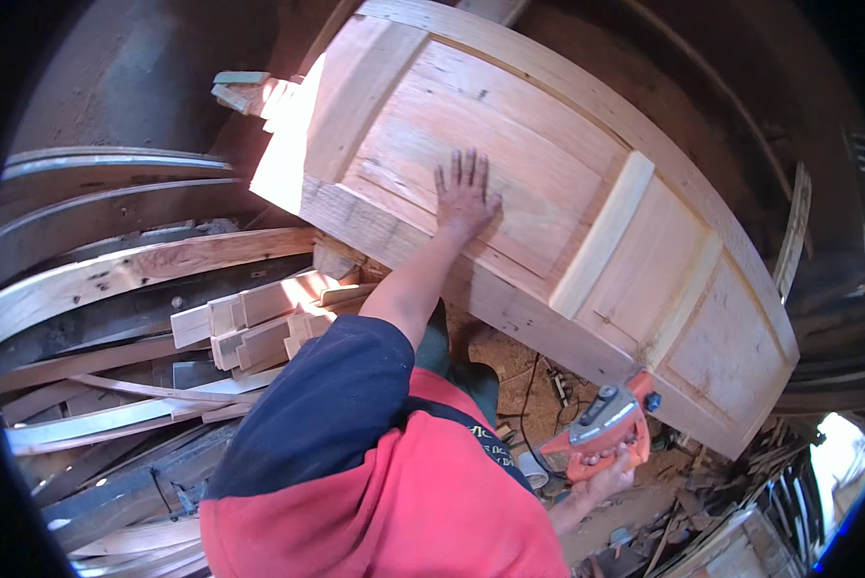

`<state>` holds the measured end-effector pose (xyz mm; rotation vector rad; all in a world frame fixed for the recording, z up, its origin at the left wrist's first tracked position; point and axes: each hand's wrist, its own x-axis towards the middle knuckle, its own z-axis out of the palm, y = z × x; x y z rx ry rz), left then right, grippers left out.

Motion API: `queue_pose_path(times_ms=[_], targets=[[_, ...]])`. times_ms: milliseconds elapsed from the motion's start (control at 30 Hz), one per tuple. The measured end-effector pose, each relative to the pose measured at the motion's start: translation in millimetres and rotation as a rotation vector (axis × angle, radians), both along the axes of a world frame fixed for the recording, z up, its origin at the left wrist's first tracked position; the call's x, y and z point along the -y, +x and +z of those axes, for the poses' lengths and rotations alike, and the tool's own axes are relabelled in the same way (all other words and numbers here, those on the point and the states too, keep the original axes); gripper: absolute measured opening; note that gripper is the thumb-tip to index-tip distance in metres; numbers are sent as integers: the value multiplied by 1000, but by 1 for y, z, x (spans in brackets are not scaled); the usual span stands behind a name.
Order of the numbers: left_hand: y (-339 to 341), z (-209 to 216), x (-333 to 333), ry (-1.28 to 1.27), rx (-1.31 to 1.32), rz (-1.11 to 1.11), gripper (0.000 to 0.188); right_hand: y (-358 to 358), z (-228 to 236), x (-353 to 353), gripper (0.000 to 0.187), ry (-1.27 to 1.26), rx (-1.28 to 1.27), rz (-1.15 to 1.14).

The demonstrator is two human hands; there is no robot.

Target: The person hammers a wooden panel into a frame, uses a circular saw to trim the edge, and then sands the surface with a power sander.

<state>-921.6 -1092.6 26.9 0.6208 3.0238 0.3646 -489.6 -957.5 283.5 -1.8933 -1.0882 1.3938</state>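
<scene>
Workpiece: panelled wooden door (546, 214), face up before the person, slanting from upper left to lower right.
Left hand (465, 204): palm down on the door's largest panel, fingers slightly spread, nothing held.
Right hand (610, 469), grip: fingers wrapped around the handle of the orange-and-grey power planer (598, 420).
Tool position: by the door's near edge, toward its right end; contact I cannot confirm from here.
Timber at left: long boards (153, 268) beside short stacked pieces (249, 318).
Floor, lower right: wood scraps (685, 493).
</scene>
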Motion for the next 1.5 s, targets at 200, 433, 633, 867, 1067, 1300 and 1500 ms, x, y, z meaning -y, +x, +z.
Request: queue_pose_path(times_ms=[200, 433, 633, 867, 1067, 1300, 1500], targets=[[-73, 22, 140, 273, -169, -43, 47, -60, 32, 13, 19, 139, -86, -12], [-144, 5, 434, 557, -38, 1104, 51, -127, 45, 31, 16, 136, -213, -16], [-148, -53, 455, 1793, 744, 1219, 77, -169, 48, 43, 22, 94, -246, 3], [-158, -76, 421, 1975, 726, 1069, 68, -175, 50, 49, 14, 137, -218, 65], [-146, -66, 411, 1960, 746, 1069, 63, -190, 50, 61, 12, 205, -82, 98], [-144, -59, 403, 2004, 822, 1052, 57, -246, 80, 105, 19, 166, -151, 78], [-141, -40, 384, 2048, 816, 1082, 53, -271, 95, 139, 18, 119, -240, 246]])
